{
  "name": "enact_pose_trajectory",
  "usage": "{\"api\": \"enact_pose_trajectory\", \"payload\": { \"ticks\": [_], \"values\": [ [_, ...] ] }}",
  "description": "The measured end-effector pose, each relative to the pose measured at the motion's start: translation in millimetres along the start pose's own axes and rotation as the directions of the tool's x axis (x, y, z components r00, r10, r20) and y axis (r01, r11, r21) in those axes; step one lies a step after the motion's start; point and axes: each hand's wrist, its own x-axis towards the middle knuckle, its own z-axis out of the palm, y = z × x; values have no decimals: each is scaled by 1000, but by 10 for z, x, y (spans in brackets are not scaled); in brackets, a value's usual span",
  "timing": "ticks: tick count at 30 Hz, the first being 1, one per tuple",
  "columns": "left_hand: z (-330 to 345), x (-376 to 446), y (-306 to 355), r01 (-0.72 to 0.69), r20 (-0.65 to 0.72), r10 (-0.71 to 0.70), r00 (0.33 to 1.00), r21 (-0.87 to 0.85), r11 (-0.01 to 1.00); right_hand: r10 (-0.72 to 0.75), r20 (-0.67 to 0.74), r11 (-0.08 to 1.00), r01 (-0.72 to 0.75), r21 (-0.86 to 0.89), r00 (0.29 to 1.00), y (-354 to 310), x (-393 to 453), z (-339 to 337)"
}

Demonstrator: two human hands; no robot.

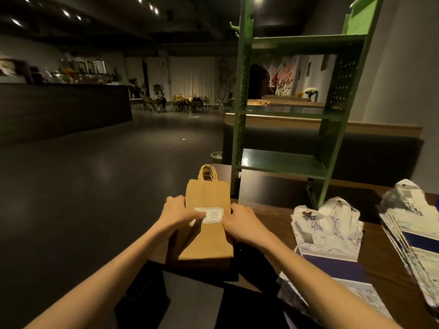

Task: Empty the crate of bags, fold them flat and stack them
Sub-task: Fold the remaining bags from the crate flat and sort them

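A brown paper bag (206, 198) with twisted handles and a white label lies flat on top of a stack of like brown bags (202, 260) at the table's left corner. My left hand (180, 216) grips the bag's left edge, thumb across the label. On the other side, my right hand (242, 223) holds the right edge with curled fingers. Two stacks of white-and-blue printed bags lie to the right: a nearer stack (327, 231) and a farther stack (413, 224). No crate is in view.
A green metal shelf unit (282, 162) stands on the dark wooden table (280, 217) just behind the bags. Left of the table is open dark floor (95, 186), with a long counter (61, 108) and chairs far back.
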Motion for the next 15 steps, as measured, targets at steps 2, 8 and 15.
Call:
{"api": "enact_pose_trajectory", "payload": {
  "ticks": [2,8,15],
  "values": [
    [105,16,-59,26,-36,-26,999,-13,1000,20,-48,990,-27,-142,999,63,80,167],
    [182,29,-75,-19,34,23,999,-117,993,136,-60,944,-148,-295,989,20,133,185],
    [29,-49,149,-172,-230,177,957,45,984,135,-138,977,-155,-147,981,8,126,-3]
  ]
}}
